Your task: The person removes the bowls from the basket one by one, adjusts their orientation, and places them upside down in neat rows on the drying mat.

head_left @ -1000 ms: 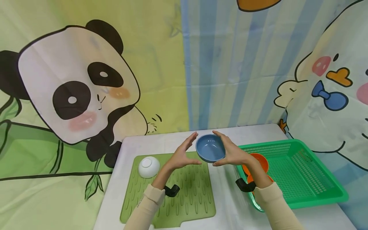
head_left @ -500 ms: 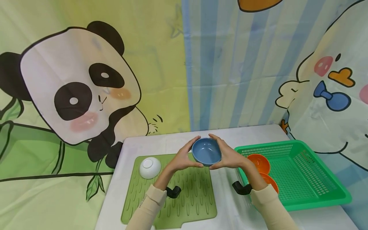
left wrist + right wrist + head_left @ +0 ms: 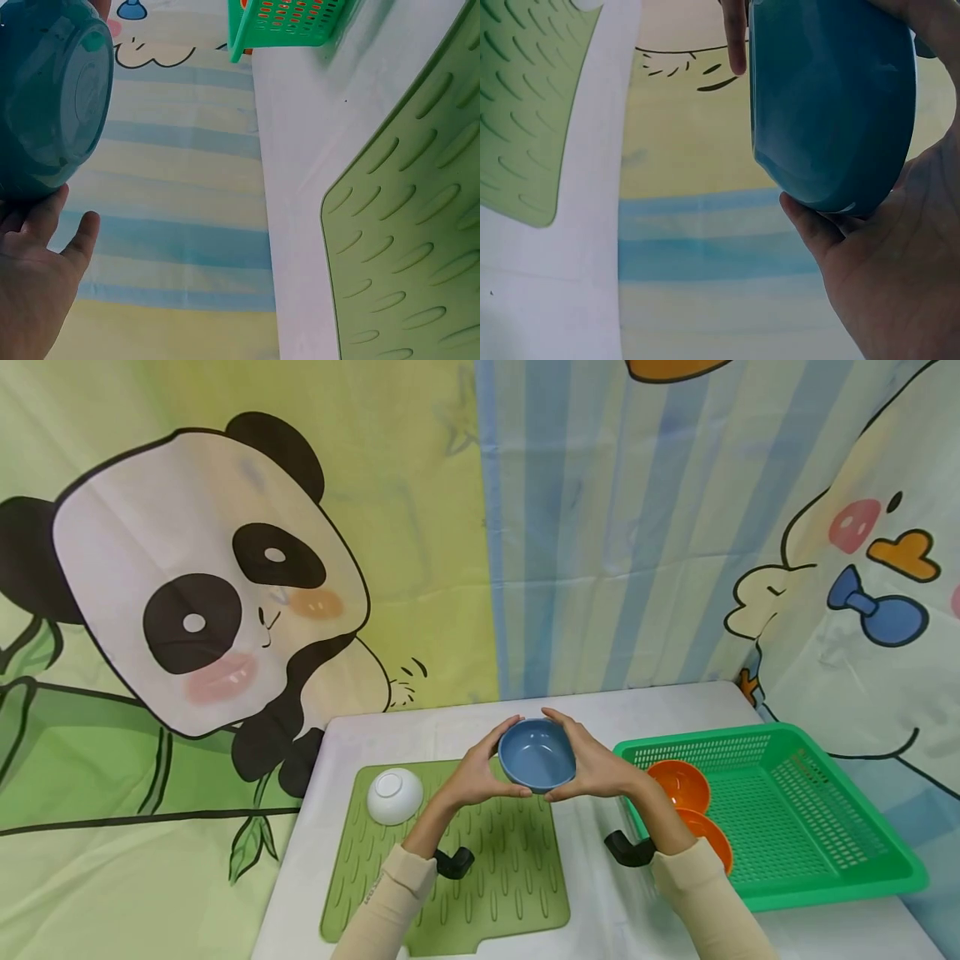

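Note:
A blue bowl [image 3: 537, 755] is held up between both hands, its inside facing the head camera. My left hand [image 3: 478, 774] grips its left side, fingers along the upper edge and thumb below. On the opposite side, my right hand [image 3: 597, 766] holds it in the same way. The left wrist view shows the bowl's round foot and outer wall [image 3: 45, 112]. From the right wrist, its side [image 3: 832, 112] appears tilted, with the thumb under it. Behind the left forearm, a white bowl [image 3: 394, 796] lies upside down on a green ridged mat [image 3: 517, 877].
A green plastic basket [image 3: 787, 827] stands on the right of the white-covered table [image 3: 592, 893]. Inside its left end are two orange bowls, the back one [image 3: 681, 785] and the front one [image 3: 708, 837], partly behind the right forearm. A printed curtain [image 3: 420, 543] hangs behind the table.
One second ago only my right hand held the blue bowl, with my left hand apart from it. The bowl has shifted slightly left and down, and my left hand now grips it too.

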Available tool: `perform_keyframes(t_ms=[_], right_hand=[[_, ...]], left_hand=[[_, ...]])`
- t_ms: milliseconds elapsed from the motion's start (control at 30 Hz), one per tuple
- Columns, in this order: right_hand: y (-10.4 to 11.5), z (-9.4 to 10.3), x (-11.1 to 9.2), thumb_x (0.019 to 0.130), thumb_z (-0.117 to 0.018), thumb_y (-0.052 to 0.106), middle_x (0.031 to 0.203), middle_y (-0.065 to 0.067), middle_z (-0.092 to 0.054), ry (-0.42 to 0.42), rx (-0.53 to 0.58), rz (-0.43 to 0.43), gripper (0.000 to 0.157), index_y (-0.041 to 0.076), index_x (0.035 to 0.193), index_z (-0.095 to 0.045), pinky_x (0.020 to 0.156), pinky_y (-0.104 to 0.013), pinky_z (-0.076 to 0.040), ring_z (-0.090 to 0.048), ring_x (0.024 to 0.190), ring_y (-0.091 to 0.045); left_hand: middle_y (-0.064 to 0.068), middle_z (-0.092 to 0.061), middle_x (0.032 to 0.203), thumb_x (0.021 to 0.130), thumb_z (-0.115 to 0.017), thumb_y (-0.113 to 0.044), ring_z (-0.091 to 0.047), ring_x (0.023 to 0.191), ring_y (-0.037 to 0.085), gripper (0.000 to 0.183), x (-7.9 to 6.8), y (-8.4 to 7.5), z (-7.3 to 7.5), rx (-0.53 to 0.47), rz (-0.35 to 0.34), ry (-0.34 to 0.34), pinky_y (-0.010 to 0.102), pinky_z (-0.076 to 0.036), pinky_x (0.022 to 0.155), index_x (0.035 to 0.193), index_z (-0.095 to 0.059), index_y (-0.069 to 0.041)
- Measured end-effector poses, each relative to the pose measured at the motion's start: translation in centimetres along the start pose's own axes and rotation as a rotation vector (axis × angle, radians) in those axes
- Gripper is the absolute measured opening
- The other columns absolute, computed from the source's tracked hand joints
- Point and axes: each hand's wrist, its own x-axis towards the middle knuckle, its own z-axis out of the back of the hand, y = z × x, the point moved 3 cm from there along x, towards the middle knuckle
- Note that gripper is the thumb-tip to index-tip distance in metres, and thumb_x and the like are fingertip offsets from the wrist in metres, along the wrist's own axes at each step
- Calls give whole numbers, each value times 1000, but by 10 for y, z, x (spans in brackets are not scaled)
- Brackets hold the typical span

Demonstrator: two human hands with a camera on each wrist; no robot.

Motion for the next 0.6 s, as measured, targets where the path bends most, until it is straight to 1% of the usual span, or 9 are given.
perform_keyframes(t_ms=[100, 233, 300, 400, 500, 600], right_hand=[[0, 0, 1, 62, -87, 27, 146, -18, -21, -4, 5, 8, 117, 18, 148, -9, 85, -53, -44, -37, 121, -37], [0, 0, 2, 62, -86, 31, 147, -15, -20, -16, 28, 29, 117, 18, 149, -9, 87, -52, -44, -36, 122, -36], [2, 0, 2, 63, -86, 33, 147, -13, -20, -24, 36, 38, 116, 18, 148, -8, 88, -51, -44, -36, 123, -36], [16, 3, 1, 65, -85, 22, 147, -18, -19, -36, 84, 64, 114, 12, 148, -8, 88, -55, -43, -34, 124, -40], [31, 7, -1, 66, -83, 11, 147, -22, -20, -53, 124, 85, 110, 7, 147, -9, 89, -57, -41, -33, 124, -43], [37, 10, -1, 67, -82, 6, 146, -24, -20, -72, 147, 108, 109, 6, 147, -9, 91, -57, -40, -31, 126, -43]], left_hand=[[16, -30, 145, 69, -81, -7, -36, 129, 27, 98, 0, 2, 1, -18, -21, -13, 46, -31, 103, 147, -21, -7], [18, -29, 145, 69, -81, -8, -36, 129, 28, 97, 1, 5, 1, -68, -61, -35, 47, -31, 103, 146, -21, -1], [18, -30, 145, 70, -82, -12, -37, 128, 29, 97, 1, 7, 2, -97, -79, -49, 47, -32, 102, 145, -22, -1], [19, -31, 144, 71, -82, -19, -38, 127, 31, 96, 0, 7, 2, -133, -90, -65, 46, -33, 102, 144, -23, 1], [20, -31, 144, 72, -81, -20, -39, 126, 31, 95, 0, 8, 3, -182, -92, -75, 43, -34, 102, 144, -23, 3], [20, -29, 144, 73, -80, -20, -39, 126, 30, 94, 1, 10, 5, -243, -80, -74, 41, -35, 101, 144, -22, 3]])
